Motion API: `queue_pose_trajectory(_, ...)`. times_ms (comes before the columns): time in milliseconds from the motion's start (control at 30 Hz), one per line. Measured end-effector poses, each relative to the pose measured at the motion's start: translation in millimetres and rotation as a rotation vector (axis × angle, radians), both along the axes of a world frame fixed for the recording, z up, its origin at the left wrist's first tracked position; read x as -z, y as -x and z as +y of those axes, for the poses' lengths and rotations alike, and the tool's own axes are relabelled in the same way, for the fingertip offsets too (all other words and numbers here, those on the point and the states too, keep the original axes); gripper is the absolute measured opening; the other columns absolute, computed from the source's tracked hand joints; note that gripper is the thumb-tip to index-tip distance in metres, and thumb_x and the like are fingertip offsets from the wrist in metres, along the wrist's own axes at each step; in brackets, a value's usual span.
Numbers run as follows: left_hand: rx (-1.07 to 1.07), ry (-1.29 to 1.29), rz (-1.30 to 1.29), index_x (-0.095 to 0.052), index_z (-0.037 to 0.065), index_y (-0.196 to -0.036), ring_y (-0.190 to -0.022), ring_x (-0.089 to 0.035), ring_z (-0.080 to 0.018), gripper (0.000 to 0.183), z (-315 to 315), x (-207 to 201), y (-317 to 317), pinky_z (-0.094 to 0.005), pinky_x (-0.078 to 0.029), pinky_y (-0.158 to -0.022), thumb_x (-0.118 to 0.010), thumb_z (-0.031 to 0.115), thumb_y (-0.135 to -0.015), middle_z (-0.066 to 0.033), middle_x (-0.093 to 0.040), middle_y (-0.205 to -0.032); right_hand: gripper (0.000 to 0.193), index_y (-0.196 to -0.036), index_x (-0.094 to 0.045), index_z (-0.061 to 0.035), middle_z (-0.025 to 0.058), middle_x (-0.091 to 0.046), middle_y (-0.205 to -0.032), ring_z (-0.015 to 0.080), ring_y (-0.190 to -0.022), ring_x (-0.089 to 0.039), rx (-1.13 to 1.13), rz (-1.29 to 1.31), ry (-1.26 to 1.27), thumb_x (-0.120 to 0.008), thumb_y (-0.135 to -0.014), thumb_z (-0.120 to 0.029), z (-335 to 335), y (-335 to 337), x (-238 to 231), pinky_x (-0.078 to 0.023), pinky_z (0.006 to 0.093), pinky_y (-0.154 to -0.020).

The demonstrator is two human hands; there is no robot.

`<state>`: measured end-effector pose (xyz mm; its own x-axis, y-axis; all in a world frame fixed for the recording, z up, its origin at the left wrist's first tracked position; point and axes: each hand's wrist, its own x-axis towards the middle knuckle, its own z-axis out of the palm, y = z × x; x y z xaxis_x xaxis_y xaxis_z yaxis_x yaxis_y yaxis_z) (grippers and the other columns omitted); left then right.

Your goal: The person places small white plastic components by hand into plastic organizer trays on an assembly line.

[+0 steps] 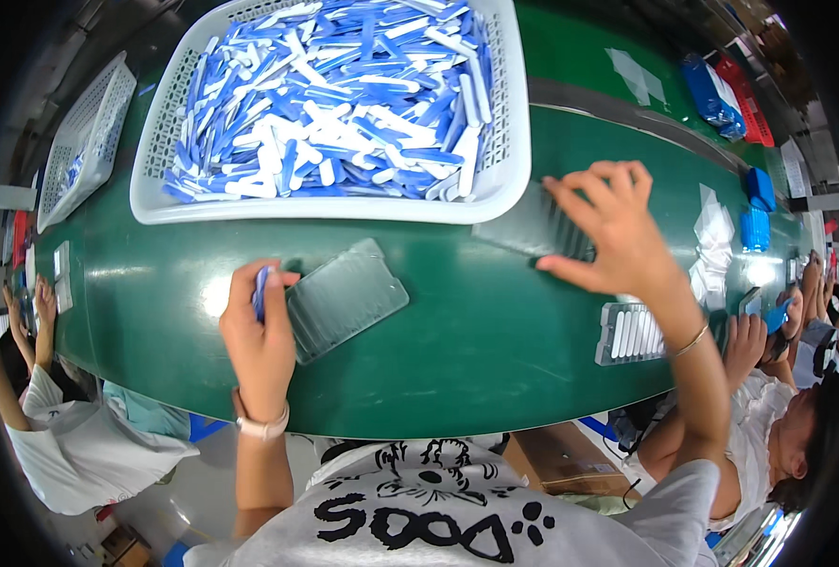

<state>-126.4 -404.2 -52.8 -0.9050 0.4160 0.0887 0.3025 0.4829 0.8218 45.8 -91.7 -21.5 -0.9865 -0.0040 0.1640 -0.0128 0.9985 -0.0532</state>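
Note:
My left hand (260, 345) is closed around a few short flat blue sticks (259, 293), held upright between thumb and fingers. Beside it on the green table lies a clear ribbed plastic tray (351, 300), tilted at an angle, its near-left side by my fingertips. My right hand (608, 227) is spread wide, thumb and fingers apart, over a second clear tray (523, 225), which looks blurred; whether the fingertips touch its edges is unclear. Below my right wrist sits another clear tray (632, 333) with a row of white sticks in its slots.
A large white basket (329, 210) heaped with blue and white flat sticks stands at the far side. Another white basket (98, 142) is at left. Clear plastic bags (712, 236) and blue packs (756, 227) lie at right. People work on both sides, a co-worker's hand (745, 345) near at right.

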Motion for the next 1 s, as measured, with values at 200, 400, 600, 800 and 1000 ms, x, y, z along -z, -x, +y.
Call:
queue_pose_trajectory(200, 0.394, 0.133, 0.195, -0.057, 0.004, -0.1, -0.06, -0.062, -0.0245, 0.017, 18.5, 0.5, -8.9, -0.0323, -0.048, -0.053, -0.056, -0.002, -0.085, -0.0117, -0.065, -0.08, 0.065, -0.118, -0.058, -0.0053, 0.0069, -0.049, -0.11, 0.0285, -0.106, -0.041, 0.012, -0.074, 0.209, -0.072, -0.064, -0.038, -60.5, -9.0, -0.9, -0.024, 0.0513, -0.096)
queue_pose_trajectory(400, 0.412, 0.136, 0.418, -0.054, 0.002, -0.098, -0.062, -0.06, -0.0258, 0.02, 18.8, 14.4, -13.3, -0.0332, -0.047, -0.05, -0.058, -0.005, -0.081, -0.0091, -0.06, -0.079, 0.067, -0.12, -0.058, -0.008, 0.0058, -0.049, -0.111, 0.0281, -0.105, -0.041, 0.11, -0.202, 0.23, -0.072, -0.061, -0.037, -79.5, -43.3, -7.3, -0.023, 0.0545, -0.097)
queue_pose_trajectory(600, 0.356, 0.208, 0.402, -0.054, 0.0, -0.102, -0.067, -0.063, -0.0247, 0.016, 20.7, 9.3, -21.7, -0.0298, -0.048, -0.059, -0.052, -0.005, -0.087, -0.0141, -0.062, -0.081, 0.07, -0.117, -0.06, -0.007, 0.0068, -0.049, -0.107, 0.029, -0.1, -0.041, 0.154, -0.161, 0.275, -0.073, -0.056, -0.038, -112.6, -54.1, -1.2, -0.023, 0.0549, -0.095)
queue_pose_trajectory(800, 0.256, 0.104, 0.418, -0.054, -0.001, -0.104, -0.062, -0.055, -0.0189, 0.015, 17.6, 12.5, -20.5, -0.0262, -0.044, -0.059, -0.052, 0.0, -0.089, -0.0087, -0.058, -0.078, 0.067, -0.121, -0.056, -0.0088, 0.0042, -0.047, -0.117, 0.0259, -0.11, -0.04, 0.193, -0.206, 0.271, -0.072, -0.062, -0.036, -111.1, -42.2, -6.1, -0.021, 0.0558, -0.098)
queue_pose_trajectory(1000, 0.48, -0.51, -1.264, -0.053, 0.0, -0.116, -0.058, -0.04, -0.0076, 0.036, 25.3, -37.1, -45.5, -0.0201, -0.03, -0.052, -0.044, 0.004, -0.082, -0.0016, -0.05, -0.088, 0.046, -0.107, -0.065, -0.0057, 0.0067, -0.059, -0.113, 0.0275, -0.105, -0.05, 0.224, 0.11, 0.645, -0.076, -0.066, -0.021, -113.1, -41.6, -15.9, -0.032, 0.0441, -0.095)
